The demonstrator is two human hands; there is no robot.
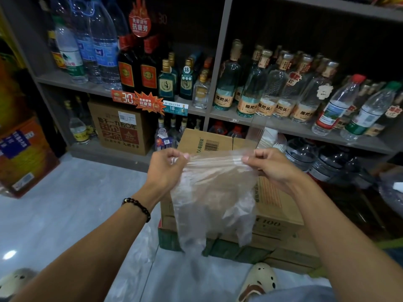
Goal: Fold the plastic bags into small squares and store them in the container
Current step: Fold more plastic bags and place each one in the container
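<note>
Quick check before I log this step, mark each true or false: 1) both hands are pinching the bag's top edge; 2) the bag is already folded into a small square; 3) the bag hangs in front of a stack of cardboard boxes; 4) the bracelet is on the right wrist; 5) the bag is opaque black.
1) True: the left hand and the right hand each pinch the top edge of the plastic bag.
2) False: it hangs open at full length, unfolded.
3) True: the cardboard boxes stand right behind it.
4) False: the bracelet is on the left wrist.
5) False: it is clear; the boxes show through it.
</note>
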